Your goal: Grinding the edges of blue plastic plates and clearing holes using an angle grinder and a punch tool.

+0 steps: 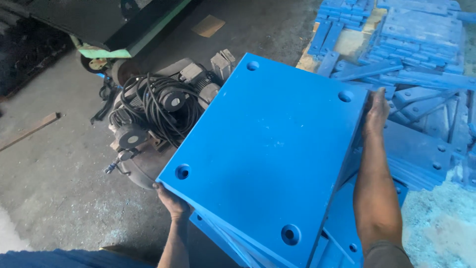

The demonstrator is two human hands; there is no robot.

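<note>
A dusty grey concrete floor (54, 183) fills the left of the frame, with a wooden strip (29, 130) at the left edge and a flat brown cardboard piece (208, 26) at top centre; an air compressor (158, 111) wrapped in black cable sits left of centre; stacks of blue strips and plates (416, 44) crowd the upper right. A large blue plate (270, 154) with a hole near each corner tilts across the centre; the left hand (171, 198) grips its lower left corner from beneath, and the right hand (377, 111) clasps its right edge; more blue plates (342, 228) lie beneath it.
</note>
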